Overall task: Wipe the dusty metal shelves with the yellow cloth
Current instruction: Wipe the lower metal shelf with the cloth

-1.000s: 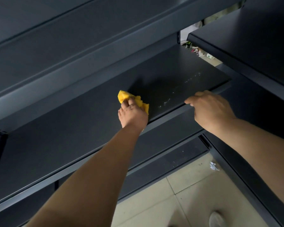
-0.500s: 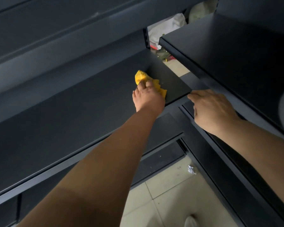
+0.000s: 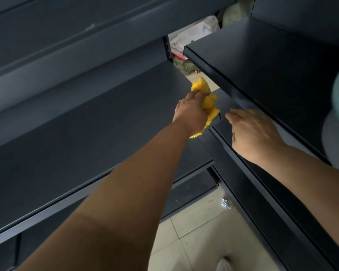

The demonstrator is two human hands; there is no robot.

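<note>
1. I am observing the left hand [image 3: 192, 112] reaching forward, its fingers curling round a bunched yellow fluffy cloth [image 3: 206, 101]. The hand is holding the cloth against the right-hand end of the long dark grey metal shelf [image 3: 86, 130].

2. The cloth is sitting at the front right corner of that shelf. One fringe is hanging over the front edge below the wrist, and a peak is standing up past the knuckles.

3. The right hand [image 3: 252, 133] is hovering just beside the cloth, palm down, fingers straight and close together, holding nothing. It is blurring in the head view, so I cannot tell whether its fingertips are touching the lip of the neighbouring lower dark shelf [image 3: 249, 178].

4. A second dark metal shelf [image 3: 262, 61] is projecting above the right hand. Through the gap between the two units, white and green bundles [image 3: 194, 34] are showing. Below, beige floor tiles [image 3: 196, 227] are carrying a small crumpled white scrap [image 3: 224, 203].
</note>
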